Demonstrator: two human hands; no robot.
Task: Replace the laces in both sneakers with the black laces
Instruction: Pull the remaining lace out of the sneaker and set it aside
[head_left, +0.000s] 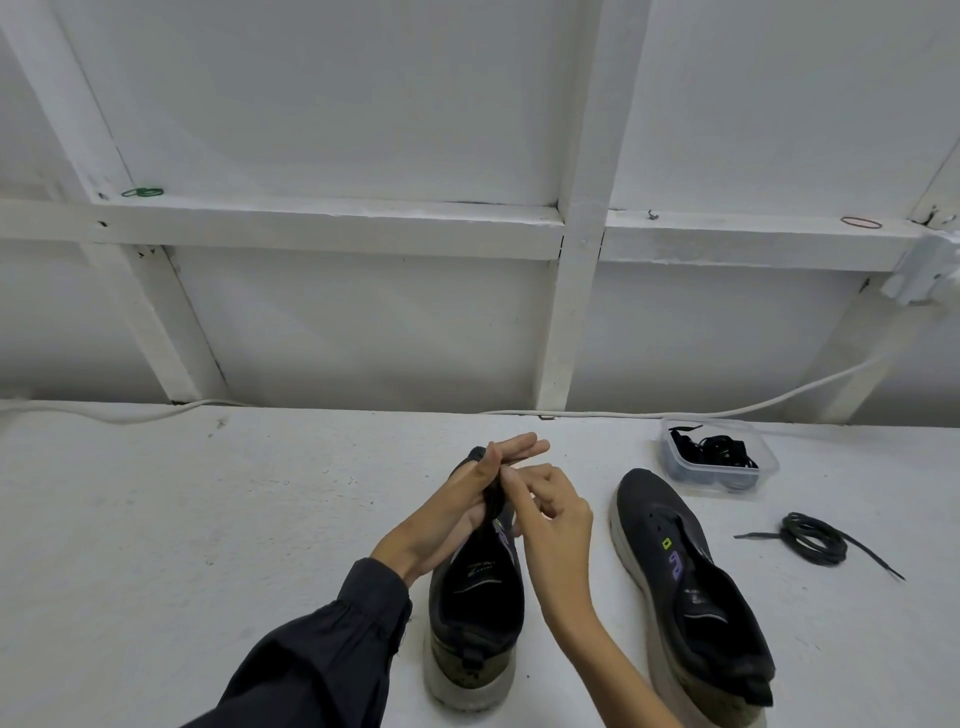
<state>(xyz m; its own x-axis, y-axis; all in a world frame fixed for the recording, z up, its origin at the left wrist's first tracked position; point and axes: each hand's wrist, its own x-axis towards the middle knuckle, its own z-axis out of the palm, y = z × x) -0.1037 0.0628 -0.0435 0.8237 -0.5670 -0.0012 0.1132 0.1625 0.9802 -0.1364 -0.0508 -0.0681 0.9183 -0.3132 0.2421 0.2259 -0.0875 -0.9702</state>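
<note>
Two dark sneakers with pale soles stand on the white table, heels toward me. Over the left sneaker (475, 613) both hands work at its tongue and upper eyelets. My left hand (467, 499) holds the tongue, thumb pressed on it and fingers stretched out behind. My right hand (550, 512) pinches something small and dark at the tongue with curled fingers; I cannot see a lace clearly there. The right sneaker (691, 587) lies unlaced, its eyelets bare. A coiled dark lace (813, 538) lies on the table to its right. A clear plastic tub (719, 457) holds black laces.
A white cable (675, 413) runs along the table's back edge against the white framed wall. A green rubber band (143, 192) and a red rubber band (861, 222) lie on the wall's horizontal rail. Bare table (182, 519) spreads to the left.
</note>
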